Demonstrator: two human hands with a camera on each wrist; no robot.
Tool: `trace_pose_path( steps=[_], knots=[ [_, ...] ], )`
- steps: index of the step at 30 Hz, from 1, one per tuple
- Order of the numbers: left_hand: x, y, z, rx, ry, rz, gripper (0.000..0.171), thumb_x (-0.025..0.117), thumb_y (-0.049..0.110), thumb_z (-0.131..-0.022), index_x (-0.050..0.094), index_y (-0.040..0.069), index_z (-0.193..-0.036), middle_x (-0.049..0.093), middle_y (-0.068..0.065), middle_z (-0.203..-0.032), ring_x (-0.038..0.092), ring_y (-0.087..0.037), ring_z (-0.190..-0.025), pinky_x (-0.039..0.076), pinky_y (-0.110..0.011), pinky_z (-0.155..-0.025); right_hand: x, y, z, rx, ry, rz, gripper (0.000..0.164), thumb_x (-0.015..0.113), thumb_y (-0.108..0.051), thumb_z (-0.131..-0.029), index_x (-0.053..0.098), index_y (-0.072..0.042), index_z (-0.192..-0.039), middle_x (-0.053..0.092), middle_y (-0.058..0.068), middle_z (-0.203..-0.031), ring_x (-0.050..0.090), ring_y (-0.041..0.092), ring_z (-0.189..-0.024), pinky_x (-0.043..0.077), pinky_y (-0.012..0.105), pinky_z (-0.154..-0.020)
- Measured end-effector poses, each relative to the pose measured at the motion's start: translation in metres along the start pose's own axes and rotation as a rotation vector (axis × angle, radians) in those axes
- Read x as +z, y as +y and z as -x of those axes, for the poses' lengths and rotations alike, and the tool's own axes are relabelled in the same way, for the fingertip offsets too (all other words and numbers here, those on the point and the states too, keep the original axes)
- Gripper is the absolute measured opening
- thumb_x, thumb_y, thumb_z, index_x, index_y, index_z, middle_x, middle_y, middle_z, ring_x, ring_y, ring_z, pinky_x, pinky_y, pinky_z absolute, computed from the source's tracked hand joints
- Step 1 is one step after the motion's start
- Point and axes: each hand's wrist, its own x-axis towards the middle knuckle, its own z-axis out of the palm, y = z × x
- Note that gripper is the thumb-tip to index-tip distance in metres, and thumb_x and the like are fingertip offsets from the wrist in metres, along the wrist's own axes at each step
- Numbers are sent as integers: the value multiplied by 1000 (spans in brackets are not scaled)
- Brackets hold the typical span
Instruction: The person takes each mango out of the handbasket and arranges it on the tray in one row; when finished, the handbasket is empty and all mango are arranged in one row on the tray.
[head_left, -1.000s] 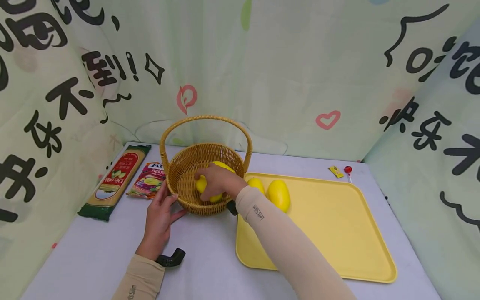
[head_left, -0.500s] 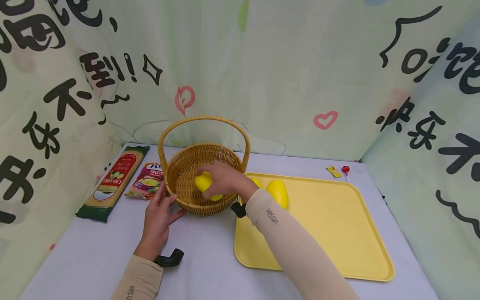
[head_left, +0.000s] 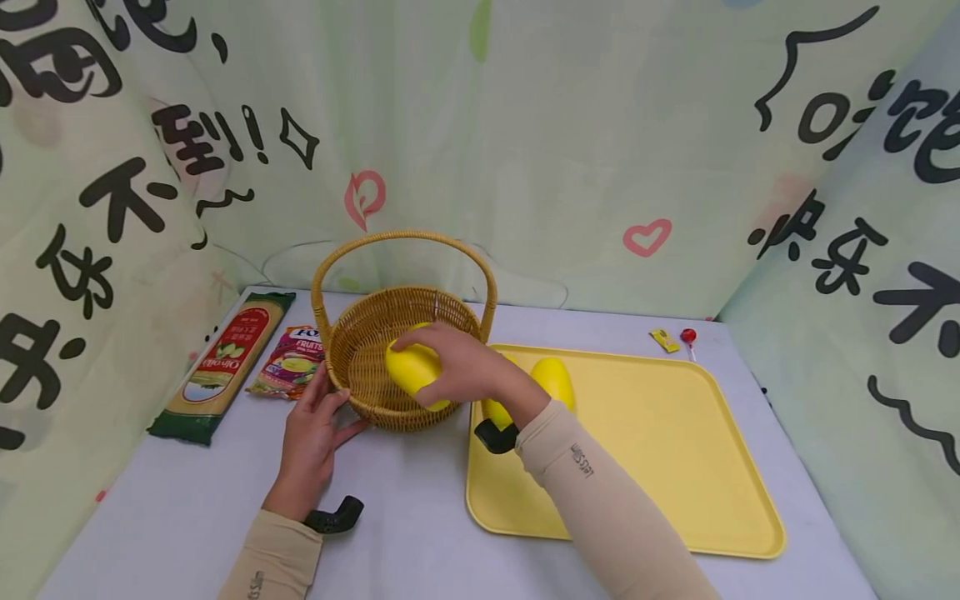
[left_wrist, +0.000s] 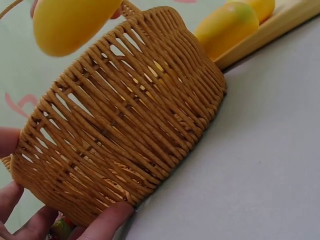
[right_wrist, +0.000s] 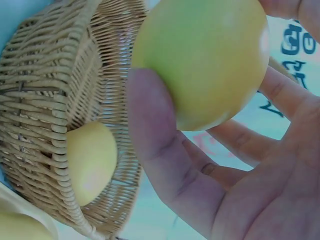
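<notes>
My right hand [head_left: 468,371] grips a yellow mango [head_left: 412,371] over the wicker basket [head_left: 393,417], thumb on one side and fingers on the other. In the left wrist view this mango [left_wrist: 72,25] shows above the basket's rim. Another mango [right_wrist: 91,162] lies inside the basket in the right wrist view; the head view hides it. My left hand [head_left: 311,442] holds the basket's left side, with fingers at the rim and side and the thumb low near its base. Two more mangoes, one [head_left: 553,382] in plain sight and one partly behind my right wrist, lie on the yellow tray [head_left: 660,458].
Left of the basket lie a long Olivoilà packet [head_left: 225,367] and a purple fruit sweets bag [head_left: 288,362]. A small yellow wrapped sweet [head_left: 663,340] and a red lollipop [head_left: 688,336] lie behind the tray. The basket's tall handle [head_left: 405,236] arches above it.
My right hand has drawn back and to the right from deeper in the basket, and more of the gripped mango shows. My left hand keeps its place on the basket.
</notes>
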Motion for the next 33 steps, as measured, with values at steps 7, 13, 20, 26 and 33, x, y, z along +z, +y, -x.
trace_pose_path(
  steps=[7,13,20,26,33],
  knots=[
    [-2,1,1,-14,-43,37,69,56,23,-110,25,50,-165,19,13,-178,36,-23,-158,54,-56,-108,-4,5,27,2,44,-65,68,72,-15,-80,60,-22,-146,52,4,-152,53,22,-122,52,38,-95],
    [-4,7,3,-36,-87,112,69,56,17,-110,28,49,-164,18,13,-178,34,-22,-159,50,-61,-112,-7,15,51,21,97,-95,69,72,-13,-79,60,-21,-146,53,3,-152,51,23,-127,51,42,-99],
    [-7,13,4,-71,-114,175,71,55,11,-109,29,48,-164,20,12,-178,34,-21,-159,45,-63,-116,-17,25,79,51,172,-160,68,74,-14,-79,60,-26,-145,54,2,-152,53,26,-127,52,51,-105],
    [-8,17,5,-105,-112,224,72,55,6,-109,31,46,-164,22,12,-177,34,-21,-159,42,-64,-118,-27,34,102,64,228,-170,66,74,-12,-81,60,-22,-145,54,3,-155,54,26,-131,50,49,-108],
    [-5,20,6,-112,-107,267,72,53,4,-109,33,44,-164,24,11,-177,35,-21,-159,37,-69,-120,-31,50,126,98,275,-165,68,74,-10,-81,58,-21,-146,52,4,-157,56,27,-130,50,49,-107]
  ],
)
